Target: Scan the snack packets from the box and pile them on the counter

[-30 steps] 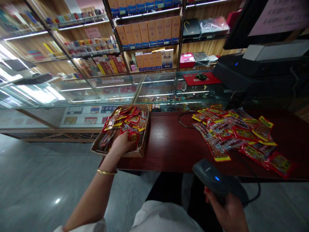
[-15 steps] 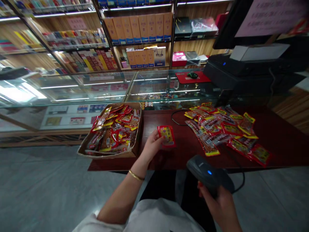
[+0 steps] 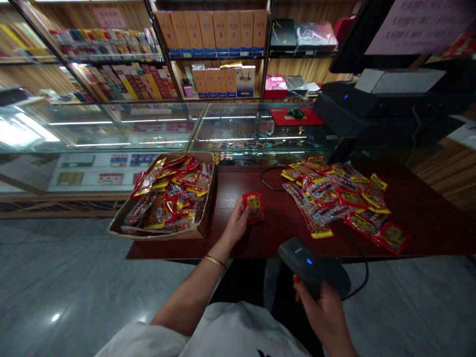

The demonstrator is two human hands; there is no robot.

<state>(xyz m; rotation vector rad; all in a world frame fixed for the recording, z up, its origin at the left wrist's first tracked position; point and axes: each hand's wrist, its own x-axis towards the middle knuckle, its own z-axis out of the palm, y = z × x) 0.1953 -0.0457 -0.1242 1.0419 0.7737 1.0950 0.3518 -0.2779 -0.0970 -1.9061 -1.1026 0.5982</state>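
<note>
My left hand [image 3: 238, 220] pinches a small red and yellow snack packet [image 3: 255, 208] by its left edge, above the dark red tabletop [image 3: 238, 178]. In my right hand [image 3: 322, 302] is a dark handheld barcode scanner [image 3: 301, 260] with a blue light on top, its head tilted toward the packet but apart from it. Left of my left hand stands a cardboard box [image 3: 204, 229] filled with similar packets [image 3: 174, 196]. A loose pile of red, yellow and clear snack packets [image 3: 334, 196] lies on the table to the right.
A cable [image 3: 366, 275] trails from near the scanner. Behind the table runs a glass display counter [image 3: 148, 131] with a mouse [image 3: 296, 113] on a red mat [image 3: 277, 117]. At the right stand a monitor [image 3: 357, 44] and black machines [image 3: 383, 114]. Boxed goods [image 3: 219, 32] fill the back shelves.
The scanner and my right hand have shifted slightly left and up. My left hand still holds the packet, now a little flatter to view. The whole view has shifted slightly.
</note>
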